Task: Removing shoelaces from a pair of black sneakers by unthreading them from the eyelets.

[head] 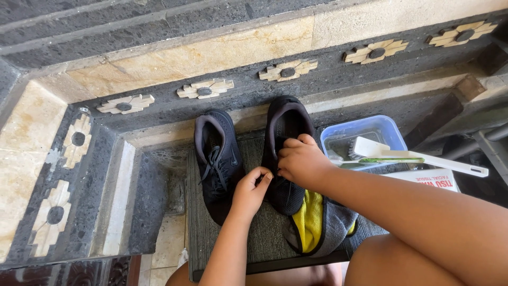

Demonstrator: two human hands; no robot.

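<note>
Two black lace-up shoes stand side by side on a dark ribbed mat (264, 235). My right hand (299, 159) rests on the tongue and laces of the right shoe (286, 122), fingers curled around them. My left hand (250, 190) pinches at the inner side of the same shoe, close to the left shoe (217, 159), whose laces lie loose. A yellow and grey cloth (317, 225) lies under the right shoe's toe.
A clear plastic tub (365, 132) with water holds a white-handled brush (418, 157) and a thinner green-striped brush (389, 160). A white tissue box (431, 179) lies beside it. Dark stone steps with cream flower inlays (206, 89) rise behind. My bare knees are at the bottom.
</note>
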